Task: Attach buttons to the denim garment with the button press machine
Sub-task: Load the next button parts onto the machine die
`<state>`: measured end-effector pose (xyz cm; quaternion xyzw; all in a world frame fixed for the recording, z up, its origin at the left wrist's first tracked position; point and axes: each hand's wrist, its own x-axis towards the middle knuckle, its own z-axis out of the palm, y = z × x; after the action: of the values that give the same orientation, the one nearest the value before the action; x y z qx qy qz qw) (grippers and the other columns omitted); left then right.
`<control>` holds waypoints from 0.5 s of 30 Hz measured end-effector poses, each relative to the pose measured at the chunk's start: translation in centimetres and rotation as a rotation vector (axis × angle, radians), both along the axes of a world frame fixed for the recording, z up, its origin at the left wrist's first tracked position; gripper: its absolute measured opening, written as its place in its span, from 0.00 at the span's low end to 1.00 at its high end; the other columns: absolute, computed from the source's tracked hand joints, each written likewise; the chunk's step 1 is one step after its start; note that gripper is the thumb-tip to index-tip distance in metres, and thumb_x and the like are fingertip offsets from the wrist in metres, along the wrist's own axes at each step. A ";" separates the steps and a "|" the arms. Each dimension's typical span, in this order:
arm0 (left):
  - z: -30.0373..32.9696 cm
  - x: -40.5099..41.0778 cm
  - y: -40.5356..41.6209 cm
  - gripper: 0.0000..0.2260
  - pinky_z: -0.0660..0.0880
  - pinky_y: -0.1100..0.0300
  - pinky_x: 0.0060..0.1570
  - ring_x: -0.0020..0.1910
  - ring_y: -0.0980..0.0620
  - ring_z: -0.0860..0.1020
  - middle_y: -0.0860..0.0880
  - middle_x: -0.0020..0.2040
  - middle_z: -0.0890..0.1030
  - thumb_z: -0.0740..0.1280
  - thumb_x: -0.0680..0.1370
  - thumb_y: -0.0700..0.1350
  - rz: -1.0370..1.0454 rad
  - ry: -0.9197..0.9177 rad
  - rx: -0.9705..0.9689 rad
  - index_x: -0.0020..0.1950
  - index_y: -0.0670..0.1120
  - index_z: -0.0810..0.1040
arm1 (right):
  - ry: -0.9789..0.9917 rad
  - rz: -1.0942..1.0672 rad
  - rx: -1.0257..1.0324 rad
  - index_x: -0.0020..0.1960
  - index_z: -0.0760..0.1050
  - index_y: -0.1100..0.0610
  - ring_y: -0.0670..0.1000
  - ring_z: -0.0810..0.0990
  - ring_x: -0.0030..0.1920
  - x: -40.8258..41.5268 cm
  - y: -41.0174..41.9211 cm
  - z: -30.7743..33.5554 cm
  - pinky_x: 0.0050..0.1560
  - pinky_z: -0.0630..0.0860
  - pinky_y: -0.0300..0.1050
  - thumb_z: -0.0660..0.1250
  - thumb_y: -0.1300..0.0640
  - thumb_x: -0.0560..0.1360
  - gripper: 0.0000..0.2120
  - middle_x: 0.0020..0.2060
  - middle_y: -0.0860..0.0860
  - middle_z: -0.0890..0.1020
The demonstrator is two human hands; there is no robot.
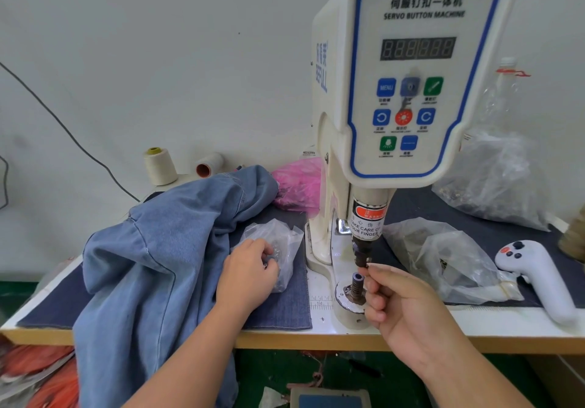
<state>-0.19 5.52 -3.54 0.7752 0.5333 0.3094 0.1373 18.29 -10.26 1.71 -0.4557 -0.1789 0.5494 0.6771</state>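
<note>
The white servo button machine [408,97] stands on the table, its dark upper punch [363,250] above the lower die [357,284]. My right hand [399,306] pinches a small button part at the tip of the upper punch, just above the die. My left hand [250,271] reaches into a clear plastic bag of metal buttons [278,243] left of the machine, fingers curled on the pieces inside. The blue denim garment [164,249] lies bunched on the left, draped over the table's front edge.
A second clear bag [449,258] and a white handheld controller [538,277] lie to the right. A pink bag [297,186], two thread cones [160,166] and a large plastic bag [497,179] sit at the back. Dark denim mats cover the table [285,341].
</note>
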 end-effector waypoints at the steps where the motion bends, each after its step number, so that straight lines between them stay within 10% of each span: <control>1: 0.0 0.0 0.0 0.06 0.76 0.54 0.48 0.46 0.54 0.76 0.56 0.46 0.76 0.64 0.75 0.45 0.000 0.002 0.000 0.50 0.52 0.78 | -0.007 -0.007 -0.001 0.47 0.78 0.69 0.47 0.67 0.23 0.0 0.0 0.0 0.20 0.61 0.38 0.70 0.64 0.63 0.14 0.27 0.54 0.73; 10: -0.1 0.1 0.1 0.06 0.76 0.54 0.48 0.47 0.53 0.76 0.55 0.49 0.77 0.64 0.75 0.45 0.007 0.010 0.003 0.51 0.52 0.78 | -0.048 -0.037 -0.063 0.45 0.79 0.66 0.47 0.67 0.23 -0.1 0.3 0.1 0.20 0.62 0.38 0.67 0.68 0.74 0.02 0.27 0.54 0.73; 15: -0.1 0.1 0.1 0.06 0.75 0.53 0.51 0.49 0.51 0.76 0.55 0.49 0.78 0.64 0.75 0.45 0.008 0.009 0.009 0.51 0.52 0.78 | 0.044 0.021 -0.017 0.49 0.77 0.69 0.46 0.65 0.23 -0.8 -0.3 1.1 0.19 0.61 0.37 0.70 0.62 0.60 0.19 0.27 0.53 0.71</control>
<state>-0.08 5.63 -3.66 0.7752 0.5355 0.3088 0.1301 17.44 -10.57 2.84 -0.4471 -0.1641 0.5679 0.6713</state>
